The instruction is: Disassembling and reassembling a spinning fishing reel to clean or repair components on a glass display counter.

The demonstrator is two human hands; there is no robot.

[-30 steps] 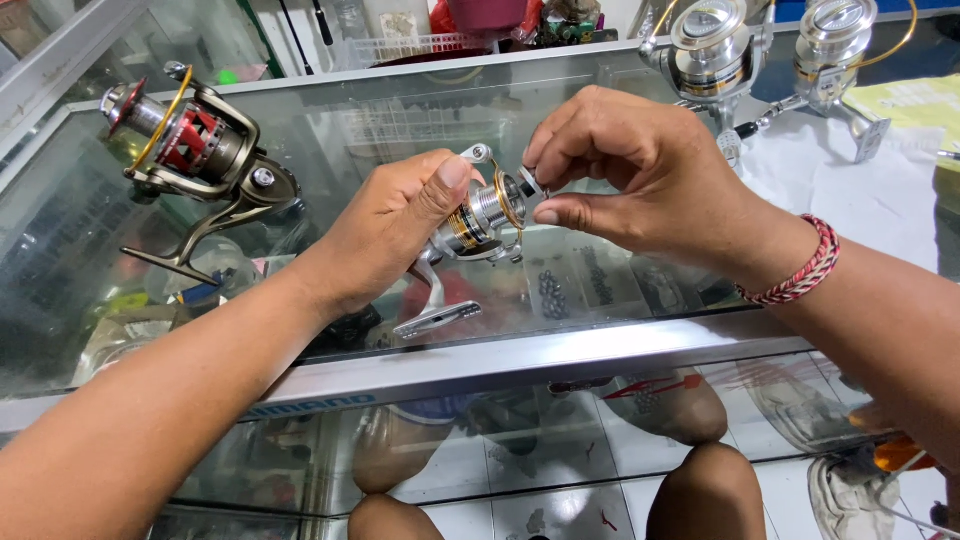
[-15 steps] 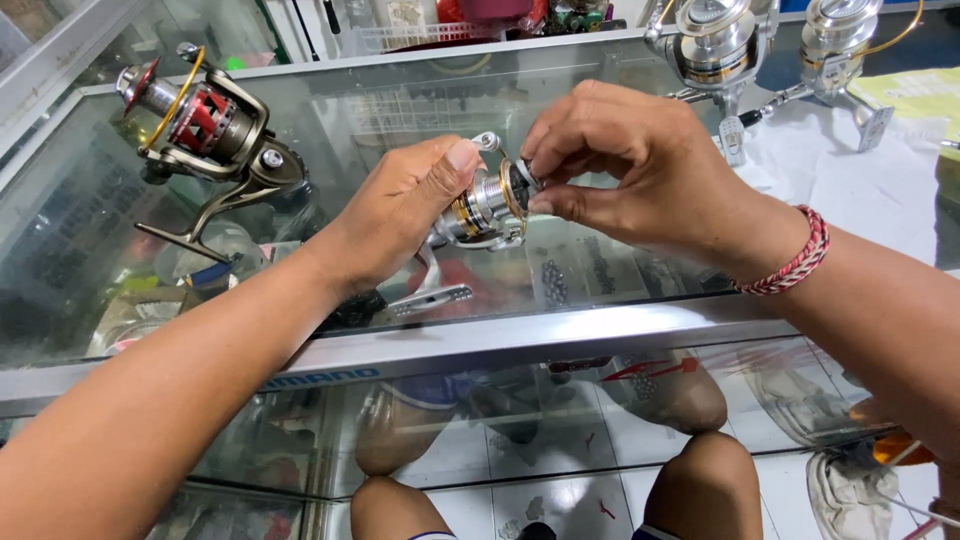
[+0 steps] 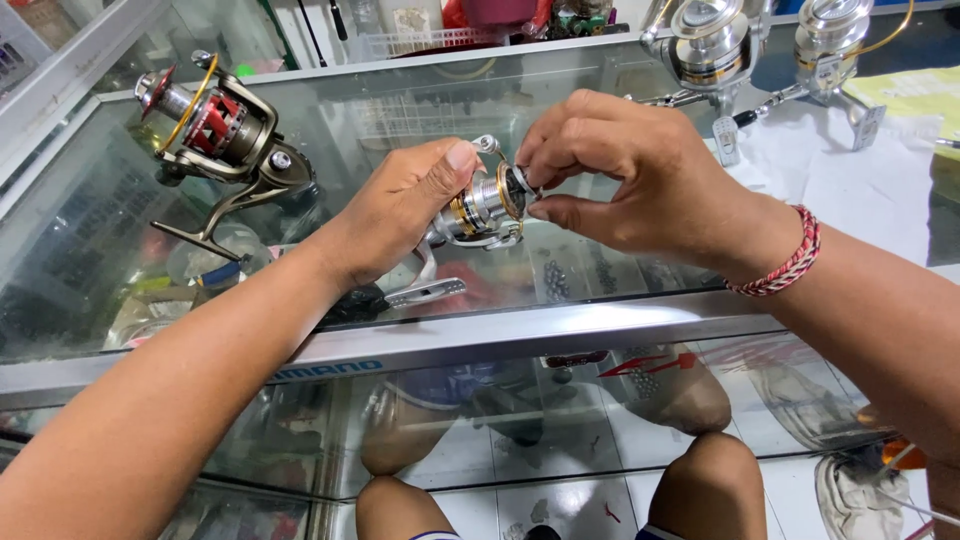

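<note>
Your left hand (image 3: 405,205) is wrapped around the body of a small silver and gold fishing reel (image 3: 478,208), holding it up just above the glass counter (image 3: 560,325) with its foot and handle hanging below your palm. Your right hand (image 3: 625,175) is closed in a pinch, thumb and forefinger nipping the dark knob at the front end of the spool, which sits between your two hands.

Keep the left grip firm and steady so only the knob moves; a thumb pressed along the top of the reel, as you have it, looks like the right brace. Work the knob with small fingertip movements rather than the whole wrist, and stay low over the glass, because a small part dropped here would likely bounce or roll.

Well beyond your left hand lies a bigger bronze reel with a red spool (image 3: 220,135). Past your right hand stand two silver reels (image 3: 705,50) beside a white cloth (image 3: 850,190); keep your elbow off them.
</note>
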